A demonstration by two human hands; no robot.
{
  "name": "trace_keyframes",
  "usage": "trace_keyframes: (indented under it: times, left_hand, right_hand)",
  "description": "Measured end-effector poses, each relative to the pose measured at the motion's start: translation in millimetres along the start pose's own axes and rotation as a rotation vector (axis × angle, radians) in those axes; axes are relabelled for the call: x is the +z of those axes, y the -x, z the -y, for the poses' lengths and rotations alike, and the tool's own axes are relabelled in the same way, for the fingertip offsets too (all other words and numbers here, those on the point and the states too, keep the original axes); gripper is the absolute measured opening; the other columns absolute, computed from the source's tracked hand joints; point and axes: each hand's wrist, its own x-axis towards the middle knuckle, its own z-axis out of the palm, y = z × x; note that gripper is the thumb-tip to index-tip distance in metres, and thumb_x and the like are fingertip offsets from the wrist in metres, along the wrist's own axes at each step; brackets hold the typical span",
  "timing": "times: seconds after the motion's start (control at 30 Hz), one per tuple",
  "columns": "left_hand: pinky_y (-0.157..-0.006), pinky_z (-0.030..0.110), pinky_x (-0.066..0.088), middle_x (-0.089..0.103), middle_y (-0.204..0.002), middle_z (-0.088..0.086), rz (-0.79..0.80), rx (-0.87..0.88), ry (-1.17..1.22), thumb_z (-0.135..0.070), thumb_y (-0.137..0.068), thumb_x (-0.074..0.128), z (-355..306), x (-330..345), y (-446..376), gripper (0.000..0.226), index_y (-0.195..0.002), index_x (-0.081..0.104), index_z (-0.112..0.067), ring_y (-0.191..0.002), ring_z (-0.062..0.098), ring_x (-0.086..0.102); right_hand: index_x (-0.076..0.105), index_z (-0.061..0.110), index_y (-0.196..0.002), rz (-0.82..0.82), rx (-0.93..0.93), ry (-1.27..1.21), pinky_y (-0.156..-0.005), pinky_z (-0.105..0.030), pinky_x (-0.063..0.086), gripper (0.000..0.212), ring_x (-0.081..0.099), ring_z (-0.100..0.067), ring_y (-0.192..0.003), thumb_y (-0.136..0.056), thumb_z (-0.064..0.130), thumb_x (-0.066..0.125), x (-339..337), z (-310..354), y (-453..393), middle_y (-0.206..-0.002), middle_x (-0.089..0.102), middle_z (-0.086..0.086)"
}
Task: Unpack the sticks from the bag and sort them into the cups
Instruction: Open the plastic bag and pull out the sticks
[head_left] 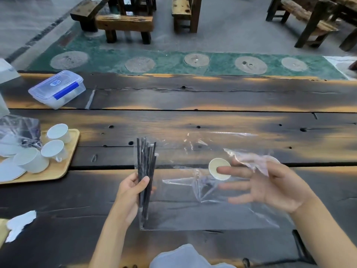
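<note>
My left hand [129, 192] grips a bundle of several thin black sticks [146, 161], held upright in the left end of a clear plastic bag [212, 207] that lies flat on the dark wooden table [212, 120]. My right hand [270, 184] hovers over the bag's right part with its fingers spread, holding nothing. A small paper cup [217, 167] lies on its side just past my right fingertips, its open mouth toward me; whether it is inside the bag I cannot tell. Three white cups [56, 132] lie tipped over on a wooden tray [63, 165] at the left.
A clear lidded box with blue clips [58, 89] sits at the far left of the table. Crumpled clear plastic [19, 130] and white round pieces [9, 169] overlap the tray. White paper [19, 223] lies near the front left edge. Wooden benches [125, 22] stand beyond the table.
</note>
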Motion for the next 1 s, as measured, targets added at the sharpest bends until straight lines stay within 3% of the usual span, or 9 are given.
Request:
trace_keyframes:
  times: [0.1, 0.17, 0.27, 0.37, 0.53, 0.67, 0.77, 0.87, 1.0]
  left_hand:
    - [-0.070, 0.034, 0.057, 0.067, -0.092, 0.016, 0.059, -0.012, -0.007, -0.007, -0.093, 0.060, 0, 6, 0, 0.023, -0.115, 0.065, -0.001, -0.076, 0.027, 0.066]
    - [-0.070, 0.032, 0.059, 0.067, -0.096, 0.017, 0.108, -0.017, 0.000, -0.007, -0.092, 0.061, 0, 10, 1, 0.028, -0.118, 0.063, 0.000, -0.078, 0.027, 0.065]
    - [-0.067, 0.030, 0.057, 0.065, -0.091, 0.014, 0.177, -0.004, -0.006, -0.007, -0.091, 0.061, -3, 15, 4, 0.028, -0.117, 0.063, 0.003, -0.072, 0.023, 0.064]
    - [-0.066, 0.028, 0.057, 0.067, -0.088, 0.010, 0.198, -0.002, -0.017, -0.006, -0.091, 0.062, -6, 17, 4, 0.026, -0.115, 0.063, 0.002, -0.072, 0.023, 0.064]
    - [-0.067, 0.031, 0.055, 0.064, -0.092, 0.014, 0.257, -0.021, -0.040, -0.007, -0.091, 0.064, -10, 24, 8, 0.027, -0.117, 0.065, 0.000, -0.080, 0.025, 0.062]
    - [-0.084, 0.045, 0.056, 0.069, -0.118, 0.021, 0.366, -0.019, -0.035, -0.009, -0.093, 0.064, -15, 32, 12, 0.032, -0.124, 0.063, -0.002, -0.103, 0.032, 0.067]
    - [-0.081, 0.044, 0.058, 0.070, -0.117, 0.020, 0.391, -0.054, -0.038, -0.006, -0.094, 0.060, -14, 38, 15, 0.029, -0.123, 0.063, 0.001, -0.102, 0.038, 0.069]
    - [-0.092, 0.065, 0.048, 0.069, -0.109, 0.022, 0.406, -0.097, -0.099, -0.018, -0.095, 0.061, -8, 41, 15, 0.028, -0.119, 0.066, -0.003, -0.095, 0.045, 0.062]
    - [-0.082, 0.047, 0.055, 0.072, -0.095, 0.018, 0.329, -0.164, -0.067, -0.035, -0.103, 0.043, -6, 50, 19, 0.042, -0.111, 0.070, -0.003, -0.083, 0.028, 0.066]
  right_hand:
    - [0.037, 0.006, -0.148, 0.042, 0.086, 0.427, -0.096, -0.066, 0.045, 0.049, 0.039, -0.054, -0.135, -0.102, 0.015, 0.047, -1, -3, -4, -0.155, 0.037, -0.020]
    - [0.034, 0.011, -0.151, 0.120, 0.155, 0.410, -0.094, -0.058, 0.051, 0.049, 0.040, -0.051, -0.136, -0.103, 0.009, 0.040, 8, -6, -11, -0.157, 0.037, -0.015]
    - [0.045, 0.022, -0.146, 0.012, 0.223, 0.501, -0.094, -0.055, 0.052, 0.048, 0.055, -0.041, -0.127, -0.099, 0.012, 0.052, 19, -17, -30, -0.147, 0.053, -0.005]
    - [0.050, 0.017, -0.139, -0.205, 0.155, 0.622, -0.090, -0.046, 0.057, 0.047, 0.058, -0.044, -0.120, -0.096, -0.003, 0.054, 15, -30, -49, -0.141, 0.055, -0.018]
    - [0.048, 0.014, -0.139, -0.186, 0.079, 0.414, -0.084, -0.054, 0.057, 0.056, 0.064, -0.043, -0.108, -0.085, 0.005, 0.063, 31, -47, -73, -0.135, 0.060, -0.020]
    - [0.048, 0.007, -0.134, -0.018, 0.100, 0.071, -0.090, -0.055, 0.052, 0.050, 0.063, -0.049, -0.111, -0.087, 0.005, 0.066, 46, -52, -78, -0.130, 0.064, -0.021]
    - [0.058, 0.002, -0.126, -0.139, 0.013, 0.178, -0.077, -0.045, 0.060, 0.041, 0.065, -0.046, -0.106, -0.087, 0.008, 0.069, 52, -64, -90, -0.124, 0.067, -0.022]
    - [0.065, 0.003, -0.114, -0.348, -0.059, 0.306, -0.069, -0.036, 0.058, 0.022, 0.066, -0.029, -0.083, -0.092, 0.000, 0.061, 51, -75, -101, -0.107, 0.071, -0.024]
    - [0.063, 0.000, -0.097, -0.486, -0.107, 0.391, -0.058, -0.028, 0.051, 0.006, 0.062, -0.020, -0.064, -0.091, 0.000, 0.061, 45, -85, -107, -0.076, 0.068, -0.011]
